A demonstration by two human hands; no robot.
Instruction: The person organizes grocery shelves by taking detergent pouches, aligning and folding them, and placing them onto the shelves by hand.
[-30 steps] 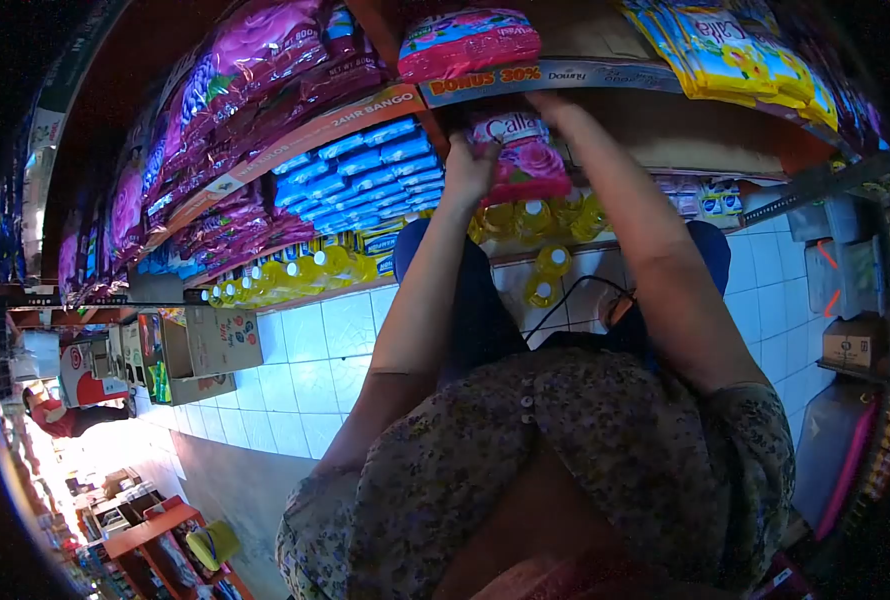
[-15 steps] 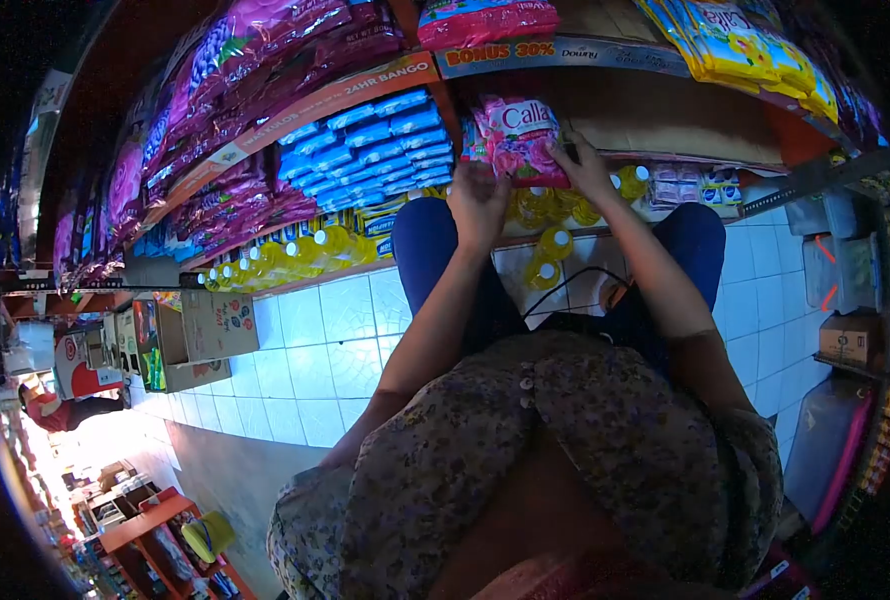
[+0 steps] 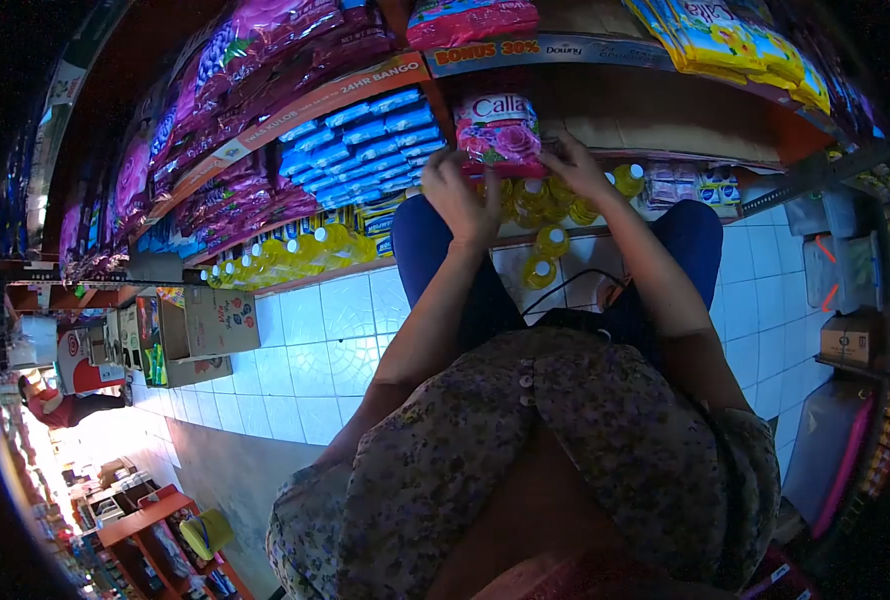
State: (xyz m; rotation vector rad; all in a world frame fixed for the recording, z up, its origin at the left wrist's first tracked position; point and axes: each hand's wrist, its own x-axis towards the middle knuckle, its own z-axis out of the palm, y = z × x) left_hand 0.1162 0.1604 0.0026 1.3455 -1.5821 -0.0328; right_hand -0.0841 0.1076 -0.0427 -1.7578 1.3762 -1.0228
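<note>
A pink Calla packet (image 3: 500, 132) with rose pictures lies on the middle shelf in front of me. My left hand (image 3: 462, 205) is by its lower left corner, thumb and fingers apart. At the packet's lower right edge, my right hand (image 3: 580, 175) has its fingers spread; the fingertips look in contact with it or very near. Stacked blue packets (image 3: 365, 140) fill the shelf just left of the packet. Below the hands stand bottles of yellow liquid (image 3: 545, 255), some on the floor and some on the lowest shelf.
Purple packets (image 3: 255, 60) crowd the shelves at left, and yellow Calla packets (image 3: 715, 45) hang over the upper right edge. Brown cardboard (image 3: 655, 115) lines the middle shelf. Cardboard boxes (image 3: 205, 325) stand on the tiled floor (image 3: 315, 350) at left. A person (image 3: 50, 400) is farther off.
The pink packet has shifted slightly left and sits straighter on the shelf. My left hand has moved left and loosened, its thumb now away from the fingers. My right hand has moved little.
</note>
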